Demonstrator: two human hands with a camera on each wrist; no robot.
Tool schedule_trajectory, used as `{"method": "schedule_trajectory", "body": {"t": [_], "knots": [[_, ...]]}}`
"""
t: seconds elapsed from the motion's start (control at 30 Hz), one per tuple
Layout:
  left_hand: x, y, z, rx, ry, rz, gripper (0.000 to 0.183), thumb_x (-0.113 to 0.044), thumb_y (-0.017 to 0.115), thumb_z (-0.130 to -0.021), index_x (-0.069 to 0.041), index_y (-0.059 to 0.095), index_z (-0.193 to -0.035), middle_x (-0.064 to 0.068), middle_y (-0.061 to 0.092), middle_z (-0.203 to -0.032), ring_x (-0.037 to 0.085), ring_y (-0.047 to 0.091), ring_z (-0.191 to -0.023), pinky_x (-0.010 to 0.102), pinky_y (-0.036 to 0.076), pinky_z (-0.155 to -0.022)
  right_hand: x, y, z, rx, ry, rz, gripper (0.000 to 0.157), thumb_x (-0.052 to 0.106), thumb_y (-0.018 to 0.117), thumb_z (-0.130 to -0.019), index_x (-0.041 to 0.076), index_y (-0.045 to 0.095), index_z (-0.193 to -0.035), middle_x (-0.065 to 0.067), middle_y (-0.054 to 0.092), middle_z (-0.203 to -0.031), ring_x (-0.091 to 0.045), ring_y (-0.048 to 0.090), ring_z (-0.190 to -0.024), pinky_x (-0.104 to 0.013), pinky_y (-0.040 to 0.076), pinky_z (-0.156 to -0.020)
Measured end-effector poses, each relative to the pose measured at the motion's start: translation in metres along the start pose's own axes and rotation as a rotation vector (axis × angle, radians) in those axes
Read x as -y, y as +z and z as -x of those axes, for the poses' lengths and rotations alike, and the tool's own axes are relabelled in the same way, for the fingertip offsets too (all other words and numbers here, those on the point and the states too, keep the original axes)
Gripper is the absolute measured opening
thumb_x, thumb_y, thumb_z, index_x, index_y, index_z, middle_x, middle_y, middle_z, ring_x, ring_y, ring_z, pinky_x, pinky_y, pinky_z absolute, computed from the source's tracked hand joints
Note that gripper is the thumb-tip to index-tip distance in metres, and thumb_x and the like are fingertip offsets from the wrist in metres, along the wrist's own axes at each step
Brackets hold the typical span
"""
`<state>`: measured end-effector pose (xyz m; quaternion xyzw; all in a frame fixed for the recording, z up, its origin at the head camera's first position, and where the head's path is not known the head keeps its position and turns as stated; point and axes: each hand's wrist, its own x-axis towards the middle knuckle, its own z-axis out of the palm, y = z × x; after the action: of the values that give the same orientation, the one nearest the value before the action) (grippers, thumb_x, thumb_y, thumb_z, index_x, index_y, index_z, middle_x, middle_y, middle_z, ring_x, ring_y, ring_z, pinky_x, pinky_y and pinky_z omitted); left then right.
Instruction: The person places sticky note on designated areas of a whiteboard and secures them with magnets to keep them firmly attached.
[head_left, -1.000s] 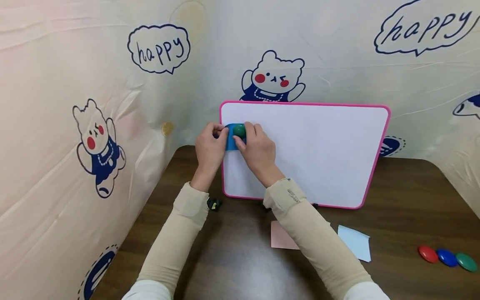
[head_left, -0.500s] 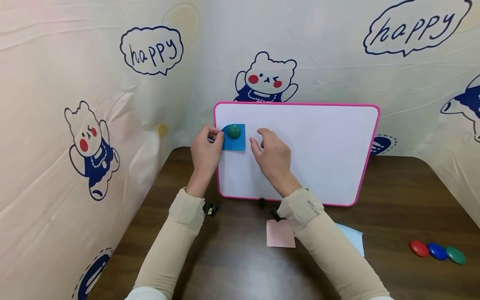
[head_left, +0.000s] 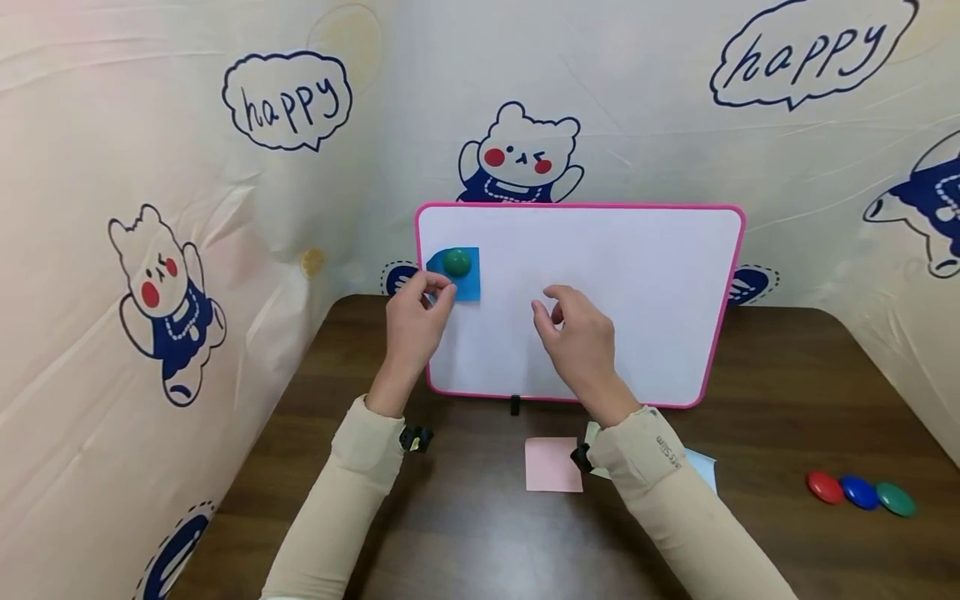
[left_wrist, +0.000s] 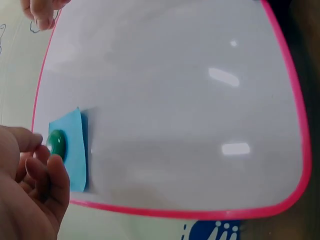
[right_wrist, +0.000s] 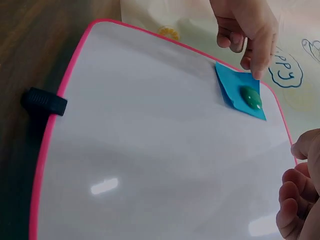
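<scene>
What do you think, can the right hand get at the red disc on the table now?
Probably yes, with some reaching: the right hand appears to hold nothing, and nothing covers the red disc; only the blue disc sits close beside it.

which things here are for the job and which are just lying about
In the job, apparently:
whiteboard
blue note
green disc on it

Lying about, maybe spares:
pink note
pale green note
pale blue note
red disc
blue disc
other green disc
</scene>
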<state>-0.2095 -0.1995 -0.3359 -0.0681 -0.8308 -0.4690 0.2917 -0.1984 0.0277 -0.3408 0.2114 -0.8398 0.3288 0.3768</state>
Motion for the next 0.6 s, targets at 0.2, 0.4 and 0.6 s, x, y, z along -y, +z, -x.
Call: {"method": "schedule_trajectory", "body": {"t": [0.2, 0.4, 0.6], "knots": [[-0.006, 0.006, 0.013, 0.114, 0.002, 0.03, 0.013, -0.018, 0.069, -0.098, -0.007, 0.07, -0.103, 0.003, 0.065, -0.093, 0.02, 0.055, -0.082, 0.036, 0.052, -0.069, -0.009, -0.015, 0.012, -0.004, -0.018, -0.03, 0.017, 0.01, 0.072, -0.092, -0.002, 0.07, -0.104, -0.008, 0.058, -0.072, -0.021, 0.053, -0.06, -0.033, 0.044, -0.053], [-0.01, 0.012, 0.028, 0.19, -0.004, 0.023, 0.014, -0.018, 0.071, -0.097, -0.007, 0.072, -0.106, 0.001, 0.067, -0.095, 0.019, 0.057, -0.081, 0.035, 0.055, -0.068, -0.018, -0.032, 0.027, 0.001, -0.038, -0.056, 0.013, 0.006, 0.073, -0.09, -0.001, 0.071, -0.1, -0.008, 0.058, -0.074, -0.021, 0.054, -0.062, -0.034, 0.044, -0.053], [-0.008, 0.019, 0.04, 0.28, 0.001, 0.04, 0.014, -0.018, 0.071, -0.097, -0.008, 0.072, -0.106, -0.002, 0.067, -0.094, 0.018, 0.057, -0.083, 0.035, 0.055, -0.071, -0.029, -0.05, 0.04, 0.015, -0.015, -0.057, 0.013, 0.005, 0.074, -0.089, -0.002, 0.071, -0.1, -0.006, 0.057, -0.075, -0.02, 0.053, -0.062, -0.035, 0.045, -0.055]]}}
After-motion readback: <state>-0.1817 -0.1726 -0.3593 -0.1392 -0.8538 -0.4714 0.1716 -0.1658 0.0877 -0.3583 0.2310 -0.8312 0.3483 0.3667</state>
